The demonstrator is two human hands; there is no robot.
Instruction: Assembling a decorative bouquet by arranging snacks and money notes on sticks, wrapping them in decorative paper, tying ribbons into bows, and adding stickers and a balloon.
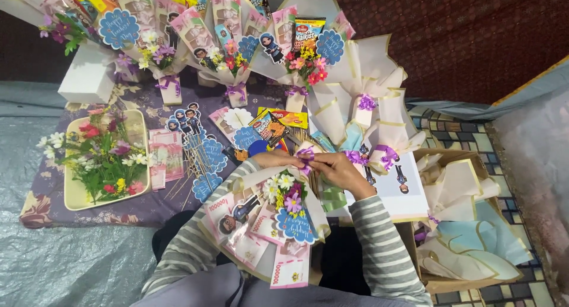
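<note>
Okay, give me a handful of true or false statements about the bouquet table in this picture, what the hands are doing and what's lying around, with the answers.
1. Both hands, the left hand and the right hand, meet at a purple ribbon. True.
2. The bouquet in the lap holds only fresh roses. False: it holds small flowers, paper notes and cartoon cutouts.
3. A tray of loose flowers sits at left. True.
4. The finished bouquets lie flat. False: they stand upright in a row.
5. The sleeves are striped. True.
</note>
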